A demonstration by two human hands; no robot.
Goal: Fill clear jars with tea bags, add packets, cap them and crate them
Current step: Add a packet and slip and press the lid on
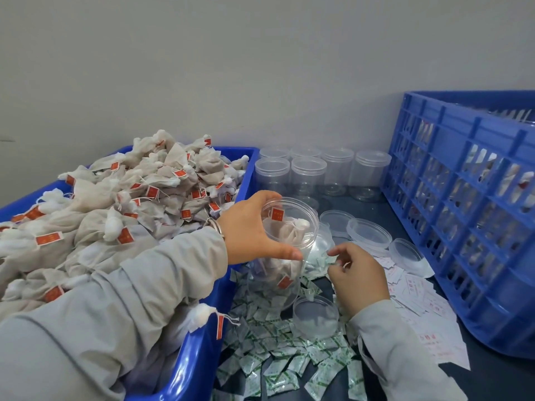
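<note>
My left hand (251, 227) grips the clear jar (285, 250) by its rim, tilted, just right of the blue bin (202, 337) heaped with tea bags (121, 204); a few bags sit inside the jar. My right hand (357, 277), right of the jar, seems to pinch a green-printed packet (324, 260), though it's blurred. More packets lie below the jar.

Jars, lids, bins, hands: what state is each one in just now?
Held jar: uncapped, tilted, tea bags inside.
Back jars: upright, uncapped, empty.
Lids: loose on the table.
Tub: heaped with tea bags.
Crate: holds filled jars.
Green packets: scattered on the table.
Left hand: grips the held jar.
Right hand: pinches a packet.
</note>
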